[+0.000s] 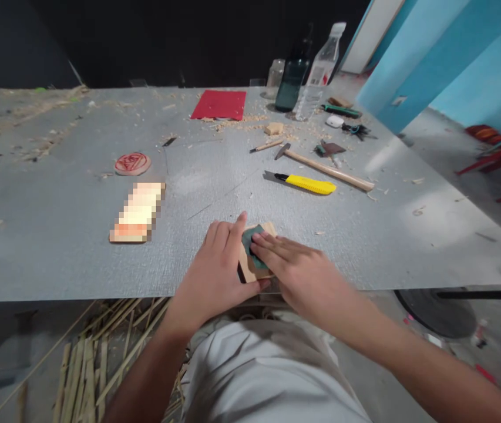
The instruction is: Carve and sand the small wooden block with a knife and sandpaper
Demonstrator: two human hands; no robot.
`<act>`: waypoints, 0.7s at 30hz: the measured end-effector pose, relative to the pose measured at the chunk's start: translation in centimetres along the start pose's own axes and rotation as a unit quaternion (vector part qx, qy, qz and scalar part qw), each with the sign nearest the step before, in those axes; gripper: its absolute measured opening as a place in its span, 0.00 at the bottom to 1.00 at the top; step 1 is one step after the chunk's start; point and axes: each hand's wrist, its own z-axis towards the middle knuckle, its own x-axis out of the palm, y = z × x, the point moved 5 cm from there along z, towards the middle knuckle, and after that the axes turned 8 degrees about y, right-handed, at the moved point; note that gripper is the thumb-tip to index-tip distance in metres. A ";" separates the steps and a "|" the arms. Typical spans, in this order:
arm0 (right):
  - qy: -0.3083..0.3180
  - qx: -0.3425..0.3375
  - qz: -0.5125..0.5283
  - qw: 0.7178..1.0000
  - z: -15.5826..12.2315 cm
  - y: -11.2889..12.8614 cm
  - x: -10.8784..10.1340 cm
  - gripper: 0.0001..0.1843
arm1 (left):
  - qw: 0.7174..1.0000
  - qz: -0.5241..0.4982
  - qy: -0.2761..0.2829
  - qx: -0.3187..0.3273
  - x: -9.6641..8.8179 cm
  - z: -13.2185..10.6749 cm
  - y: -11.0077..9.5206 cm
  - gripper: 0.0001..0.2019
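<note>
A small flat wooden piece point(270, 228) lies near the front edge of the grey table point(56, 247). My left hand point(217, 264) grips its left side, fingers curled round the edge and forefinger stretched along it. My right hand point(296, 267) presses a dark green piece of sandpaper point(248, 237) flat onto the wood with its fingertips close together.
A yellow utility knife point(307, 184) and a wooden-handled hammer point(325, 167) lie beyond the hands. A round red-carved disc point(132, 163), a pixelated block point(138, 212), a red sheet point(219, 104), two bottles point(294, 76), a pencil point(266, 145) and wood shavings are further back. Bamboo strips point(100, 358) lie on the floor.
</note>
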 end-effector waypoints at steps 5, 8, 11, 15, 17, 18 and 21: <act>0.012 0.006 -0.011 1.000 3.0 -1.1 0.2 0.30 | 1.000 -0.005 -0.010 -0.021 0.0 -0.1 0.0 0.55; -0.007 -0.016 -0.036 0.999 0.6 0.7 0.1 0.28 | 0.999 -0.002 -0.022 -0.038 0.0 -0.1 0.0 0.54; -0.029 -0.037 -0.057 0.997 -2.6 2.3 0.0 0.27 | 0.999 0.002 -0.016 -0.043 0.0 0.0 0.1 0.51; -0.025 -0.017 -0.019 0.999 -2.7 0.8 0.1 0.32 | 1.000 -0.005 0.002 -0.018 0.1 0.2 0.2 0.53; -0.031 0.012 -0.023 0.999 -1.0 -1.0 0.1 0.32 | 1.000 -0.009 0.005 -0.010 0.1 0.2 0.2 0.54; -0.034 0.024 -0.031 0.999 -0.1 -1.8 0.0 0.31 | 1.000 -0.009 0.004 -0.010 0.1 0.1 0.2 0.55; -0.026 0.032 -0.065 0.997 1.5 -2.3 -0.1 0.28 | 1.000 -0.004 -0.003 -0.026 0.1 0.0 0.1 0.54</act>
